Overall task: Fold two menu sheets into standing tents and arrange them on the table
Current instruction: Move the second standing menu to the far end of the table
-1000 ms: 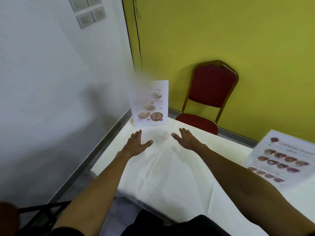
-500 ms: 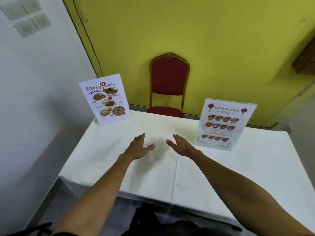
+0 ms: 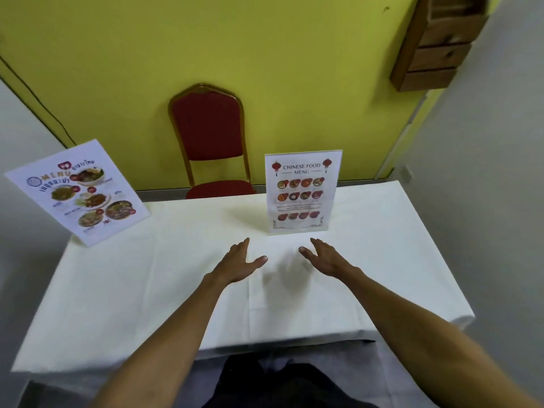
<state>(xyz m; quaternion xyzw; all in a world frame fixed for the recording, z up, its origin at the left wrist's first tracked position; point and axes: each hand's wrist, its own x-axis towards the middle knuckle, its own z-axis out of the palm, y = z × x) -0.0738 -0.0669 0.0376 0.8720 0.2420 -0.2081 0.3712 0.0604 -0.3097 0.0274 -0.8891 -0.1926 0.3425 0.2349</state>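
Observation:
Two folded menu tents stand on the white tablecloth (image 3: pixel 147 290). The Thai menu tent (image 3: pixel 79 191), with dish photos, stands at the table's far left corner. The Chinese food menu tent (image 3: pixel 301 191) stands upright at the far middle. My left hand (image 3: pixel 240 262) and my right hand (image 3: pixel 323 257) hover just above the cloth in front of the Chinese menu tent, palms turned toward each other, fingers apart, holding nothing. Both hands are a short gap away from that tent.
A red chair with a gold frame (image 3: pixel 209 136) stands behind the table against the yellow wall. A wooden shelf unit (image 3: pixel 438 45) hangs at the upper right. White walls flank the table on both sides.
The view has swung from the left corner to the right, bringing the Chinese menu tent in front of my hands. Both hands stay open and empty throughout.

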